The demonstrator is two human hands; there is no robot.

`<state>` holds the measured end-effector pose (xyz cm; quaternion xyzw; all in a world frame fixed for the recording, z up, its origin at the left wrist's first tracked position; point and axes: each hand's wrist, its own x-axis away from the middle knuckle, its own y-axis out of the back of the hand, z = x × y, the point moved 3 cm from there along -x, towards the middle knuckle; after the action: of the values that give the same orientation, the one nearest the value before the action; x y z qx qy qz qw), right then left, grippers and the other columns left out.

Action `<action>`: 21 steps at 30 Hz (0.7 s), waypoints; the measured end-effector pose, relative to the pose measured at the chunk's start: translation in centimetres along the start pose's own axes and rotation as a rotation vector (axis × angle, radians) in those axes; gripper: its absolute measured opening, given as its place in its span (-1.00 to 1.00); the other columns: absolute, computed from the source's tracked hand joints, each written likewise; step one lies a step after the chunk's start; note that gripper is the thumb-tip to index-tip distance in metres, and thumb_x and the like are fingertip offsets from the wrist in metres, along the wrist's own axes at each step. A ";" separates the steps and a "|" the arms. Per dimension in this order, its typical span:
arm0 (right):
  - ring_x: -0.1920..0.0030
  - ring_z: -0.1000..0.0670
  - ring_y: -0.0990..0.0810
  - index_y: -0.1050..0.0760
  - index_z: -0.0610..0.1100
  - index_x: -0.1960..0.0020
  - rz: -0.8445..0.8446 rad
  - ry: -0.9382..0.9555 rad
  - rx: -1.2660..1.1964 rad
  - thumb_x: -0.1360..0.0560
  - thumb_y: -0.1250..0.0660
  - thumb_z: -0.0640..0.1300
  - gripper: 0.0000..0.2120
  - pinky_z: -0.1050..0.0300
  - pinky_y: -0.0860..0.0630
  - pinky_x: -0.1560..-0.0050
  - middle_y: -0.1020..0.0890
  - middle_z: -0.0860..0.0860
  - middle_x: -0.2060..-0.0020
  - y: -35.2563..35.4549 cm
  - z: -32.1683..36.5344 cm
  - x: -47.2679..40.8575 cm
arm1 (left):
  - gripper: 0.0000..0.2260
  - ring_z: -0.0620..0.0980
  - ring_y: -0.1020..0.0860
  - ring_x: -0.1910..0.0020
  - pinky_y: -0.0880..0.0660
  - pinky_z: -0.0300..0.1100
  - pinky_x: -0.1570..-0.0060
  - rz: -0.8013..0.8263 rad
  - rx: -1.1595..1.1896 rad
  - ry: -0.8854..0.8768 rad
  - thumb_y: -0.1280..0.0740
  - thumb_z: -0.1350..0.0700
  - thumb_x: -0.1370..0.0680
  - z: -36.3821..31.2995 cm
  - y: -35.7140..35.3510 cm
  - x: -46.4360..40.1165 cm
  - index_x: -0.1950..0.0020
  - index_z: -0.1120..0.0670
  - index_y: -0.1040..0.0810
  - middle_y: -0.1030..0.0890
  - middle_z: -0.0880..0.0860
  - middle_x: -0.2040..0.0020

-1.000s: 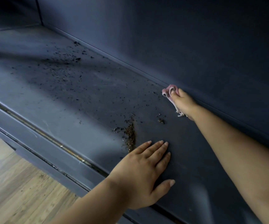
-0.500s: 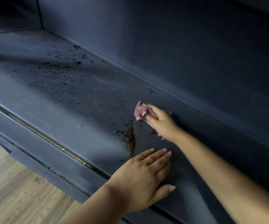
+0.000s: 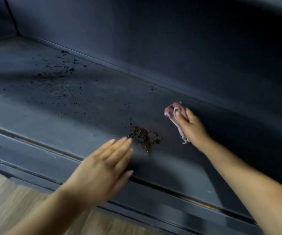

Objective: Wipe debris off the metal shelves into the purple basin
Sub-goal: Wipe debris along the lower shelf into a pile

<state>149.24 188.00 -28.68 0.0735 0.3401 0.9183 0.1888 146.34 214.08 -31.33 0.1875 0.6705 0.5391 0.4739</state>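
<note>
Shelf (image 3: 55, 116): dark metal, w/ a back wall (image 3: 153, 39) rising from its rear edge; a front lip runs along the near edge.
Right hand (image 3: 192, 128): fingers curled and clamped on a pink cloth (image 3: 174, 112); cloth pressed to the shelf near the rear edge, a frayed end trailing by the wrist.
Left hand (image 3: 103, 165): flat, fingers straight and together, thumb out to the side; over the shelf's front edge, fingertips just beside the pile. Blurred, so contact w/ the shelf can't be told.
Debris pile (image 3: 143, 134): brown crumbs heaped btwn the two hands, nearer the front edge.
Loose specks (image 3: 59, 73): scattered toward the shelf's left rear corner.
Floor (image 3: 9, 200): wood planks, below the front lip at lower left.
</note>
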 end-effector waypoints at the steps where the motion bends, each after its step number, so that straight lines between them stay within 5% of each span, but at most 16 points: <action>1: -0.26 -0.03 -0.48 -0.30 0.15 -0.42 -0.011 -0.036 0.048 -0.56 -0.16 0.18 -0.55 0.08 -0.53 -0.01 -0.49 0.07 -0.29 -0.2 -0.4 -0.1 | -0.43 0.21 -0.49 -0.28 -0.13 -0.10 -0.39 0.015 -0.004 0.055 0.08 -0.06 -0.66 1.8 0.2 0.3 -0.21 0.30 -0.57 -0.52 0.27 -0.28; 3: -0.44 0.03 -0.26 -0.24 0.12 -0.47 0.002 0.021 0.305 -0.55 -0.17 0.19 -0.49 0.01 -0.21 -0.42 -0.32 0.12 -0.44 -1.1 0.1 -0.2 | -0.43 0.23 -0.48 -0.29 -0.07 -0.12 -0.42 0.037 -0.023 0.123 0.06 -0.06 -0.65 5.1 0.4 0.9 -0.22 0.33 -0.55 -0.50 0.30 -0.29; 5: -0.47 0.06 -0.22 -0.32 0.02 -0.44 -0.015 0.138 0.361 -0.56 -0.23 0.10 -0.52 0.05 -0.09 -0.48 -0.31 0.10 -0.45 -2.7 1.5 0.0 | -0.43 0.24 -0.46 -0.30 -0.05 -0.12 -0.42 0.067 -0.047 0.131 0.05 -0.07 -0.64 7.4 0.1 1.3 -0.24 0.35 -0.53 -0.49 0.32 -0.30; 10: -0.35 0.08 -0.40 -0.43 -0.02 -0.36 0.024 0.212 0.199 -0.56 -0.26 -0.18 -0.63 0.21 -0.23 -0.39 -0.48 0.08 -0.33 -7.2 4.4 2.3 | -0.35 0.20 -0.39 -0.35 -0.04 -0.14 -0.43 0.127 0.018 0.115 0.10 -0.16 -0.63 9.1 -1.0 1.6 -0.34 0.34 -0.44 -0.44 0.30 -0.35; 17: 0.04 0.44 -0.48 -0.45 0.19 -0.12 0.102 0.031 -0.081 -0.59 -0.21 -0.13 -0.77 0.55 -0.35 0.00 -0.53 0.38 0.07 -7.0 7.0 5.3 | -0.30 0.22 -0.42 -0.35 -0.02 -0.11 -0.43 0.185 0.039 0.110 0.15 -0.18 -0.62 9.2 -1.3 1.6 -0.34 0.35 -0.44 -0.45 0.28 -0.34; 21: -0.09 0.17 -0.52 -0.41 0.14 -0.31 -0.113 -0.137 -0.023 -0.60 -0.19 -0.06 -0.70 0.17 -0.46 -0.14 -0.51 0.30 -0.09 -3.6 4.0 7.2 | -0.29 0.21 -0.41 -0.36 -0.02 -0.12 -0.41 0.208 0.062 0.121 0.17 -0.19 -0.62 9.3 -1.4 1.7 -0.35 0.35 -0.43 -0.44 0.28 -0.35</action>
<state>144.77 195.72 -27.93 0.1145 0.3195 0.9028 0.2640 153.69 219.95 -33.08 0.2377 0.6911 0.5749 0.3680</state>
